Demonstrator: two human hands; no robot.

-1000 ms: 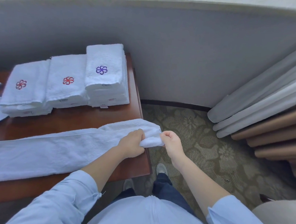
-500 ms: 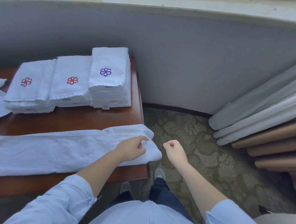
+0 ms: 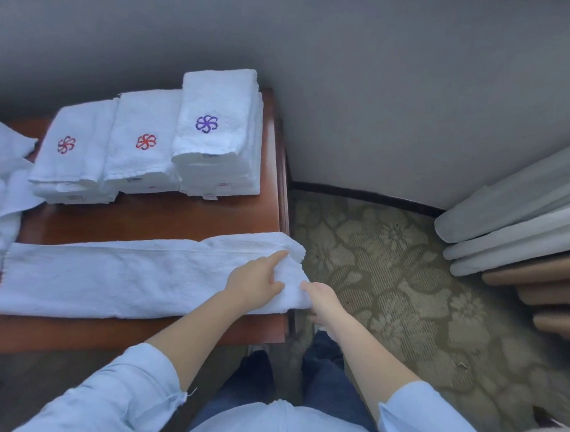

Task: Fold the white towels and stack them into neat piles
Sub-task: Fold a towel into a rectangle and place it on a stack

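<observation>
Our right hand (image 3: 321,301) has come back to the long folded towel (image 3: 123,272), and its fingertips now touch the near right corner. We cannot tell whether they pinch the cloth. Our left hand (image 3: 256,282) lies open on the same end, forefinger stretched out. The towel lies across the table (image 3: 143,220), its right end at the edge, in front of three folded piles (image 3: 148,140).

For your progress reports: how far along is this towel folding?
Done: three stacks of folded white towels stand at the back of the brown wooden table. In hand: a long white towel strip lies in front, left hand on its right end, right hand at its corner. Left: finishing that strip, then the loose white towels at the table's left.
</observation>
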